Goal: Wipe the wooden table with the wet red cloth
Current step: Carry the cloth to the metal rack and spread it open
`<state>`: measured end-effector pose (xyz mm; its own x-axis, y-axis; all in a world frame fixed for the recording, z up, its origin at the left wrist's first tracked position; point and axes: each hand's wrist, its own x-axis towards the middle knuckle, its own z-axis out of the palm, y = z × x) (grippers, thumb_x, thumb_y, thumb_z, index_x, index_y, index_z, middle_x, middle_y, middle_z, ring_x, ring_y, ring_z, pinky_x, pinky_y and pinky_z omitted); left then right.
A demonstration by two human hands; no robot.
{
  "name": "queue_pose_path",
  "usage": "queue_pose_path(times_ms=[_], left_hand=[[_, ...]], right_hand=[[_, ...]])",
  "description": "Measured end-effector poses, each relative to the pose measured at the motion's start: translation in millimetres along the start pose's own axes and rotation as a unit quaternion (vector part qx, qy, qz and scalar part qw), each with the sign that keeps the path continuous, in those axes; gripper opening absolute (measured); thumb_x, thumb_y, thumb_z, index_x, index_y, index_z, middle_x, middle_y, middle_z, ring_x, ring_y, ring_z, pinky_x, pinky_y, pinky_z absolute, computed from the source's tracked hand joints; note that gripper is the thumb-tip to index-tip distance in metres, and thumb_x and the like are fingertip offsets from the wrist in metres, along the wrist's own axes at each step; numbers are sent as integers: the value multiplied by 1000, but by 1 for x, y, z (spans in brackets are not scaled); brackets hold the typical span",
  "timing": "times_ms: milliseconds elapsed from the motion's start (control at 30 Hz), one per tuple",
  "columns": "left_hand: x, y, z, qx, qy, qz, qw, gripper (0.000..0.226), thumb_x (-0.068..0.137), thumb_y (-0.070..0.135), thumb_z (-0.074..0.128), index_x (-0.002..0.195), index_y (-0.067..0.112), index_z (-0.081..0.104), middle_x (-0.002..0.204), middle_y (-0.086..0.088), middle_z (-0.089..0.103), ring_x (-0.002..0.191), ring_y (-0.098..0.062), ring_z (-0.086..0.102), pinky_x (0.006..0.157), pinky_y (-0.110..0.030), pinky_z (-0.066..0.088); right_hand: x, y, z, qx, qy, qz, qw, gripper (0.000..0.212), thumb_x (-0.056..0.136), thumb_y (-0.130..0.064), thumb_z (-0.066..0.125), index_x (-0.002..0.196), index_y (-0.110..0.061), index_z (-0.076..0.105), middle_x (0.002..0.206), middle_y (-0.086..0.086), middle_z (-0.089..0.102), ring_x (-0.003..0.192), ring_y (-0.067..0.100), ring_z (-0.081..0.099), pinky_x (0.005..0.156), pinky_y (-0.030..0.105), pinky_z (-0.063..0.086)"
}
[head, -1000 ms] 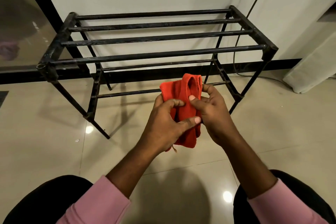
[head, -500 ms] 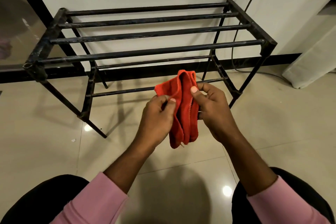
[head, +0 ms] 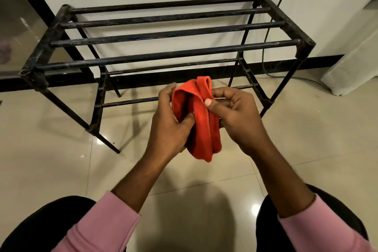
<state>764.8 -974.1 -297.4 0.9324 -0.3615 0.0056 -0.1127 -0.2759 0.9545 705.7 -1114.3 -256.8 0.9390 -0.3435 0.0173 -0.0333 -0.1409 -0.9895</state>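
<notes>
Both hands — the left hand [head: 169,127] and right hand [head: 239,116] — gripped the red cloth [head: 201,129], bunched up above the floor. No wiping yet; no wooden table showed — only a black rack [head: 167,55].

Glossy beige tile floor [head: 51,170], black metal rack [head: 163,55] standing on it just beyond the left hand [head: 167,127], cable [head: 302,80] trailing past the right.

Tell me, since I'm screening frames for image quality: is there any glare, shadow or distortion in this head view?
In the head view, bright glare spots sit on the glossy floor tiles; the black metal rack casts shadows onto the floor and its bars bow from wide-angle distortion; a dark shadow lies between the knees; the red cloth, left hand and right hand are sharp.
</notes>
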Motion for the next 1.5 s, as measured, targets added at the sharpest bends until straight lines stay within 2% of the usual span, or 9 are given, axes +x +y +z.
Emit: queue_pose_path(times_ms=[100,200,300,567,733,867,1100,1333,1500], left_hand=[[1,2,-3,89,19,105,990,88,86,14,71,152,40,18,160,7,23,137,9,26,100,-13,38],[0,0,-5,111,61,181,975,44,88,7,66,129,25,61,132,6,59,119,2,53,91,-27,54],[2,2,-9,64,111,141,982,26,91,5,60,102,26,70,96,19,68,91,-2,66,80,-27,56],[33,-6,-66,-120,284,46,950,38,83,-8,38,91,28,46,90,-7,51,82,-18,49,74,-37,39],[39,5,-98,-146,261,58,953,46,63,-13,30,59,27,54,83,-1,63,87,-16,61,79,-32,47],[39,21,-105,-96,236,72,964,56,76,-17,31,78,26,67,85,10,66,77,6,62,64,-9,48],[54,12,-137,-74,194,62,976,47,83,-12,42,110,15,70,90,24,71,93,1,64,89,-22,52],[56,0,-168,-49,78,55,994,37,86,0,64,91,34,77,99,6,74,102,-17,68,87,-34,51],[52,7,-172,-106,51,38,992,34,91,2,54,94,28,76,103,5,72,101,-14,67,87,-34,49]], right_hand=[[0,0,-2,-3,2,-4,1000,18,90,-13,62,107,-13,67,88,4,74,79,19,72,69,36,58],[-2,0,-6,31,-9,7,999,16,90,-13,62,105,-12,67,88,5,74,79,22,72,62,32,56],[-2,0,-14,17,41,-1,999,18,91,-14,60,107,-19,65,87,1,74,80,17,71,61,29,54],[1,-4,-83,-65,204,-48,976,34,79,1,44,84,-28,60,87,-10,62,75,4,48,61,19,35],[-4,-6,-118,-52,130,-1,990,70,66,17,45,118,-29,62,120,-15,58,102,0,55,78,25,46],[-2,-16,-127,-115,95,-56,987,86,61,23,46,131,-26,53,143,-4,38,126,4,43,93,20,45],[4,-21,-129,-309,93,-150,934,38,74,12,67,102,-14,70,98,2,67,90,15,65,76,9,46],[8,-14,-153,-33,-27,-78,996,22,84,-10,60,99,-13,75,109,12,70,109,30,62,95,38,47],[25,-18,-143,37,99,-91,990,25,88,-18,51,80,-21,75,83,1,69,82,19,62,76,29,45]])
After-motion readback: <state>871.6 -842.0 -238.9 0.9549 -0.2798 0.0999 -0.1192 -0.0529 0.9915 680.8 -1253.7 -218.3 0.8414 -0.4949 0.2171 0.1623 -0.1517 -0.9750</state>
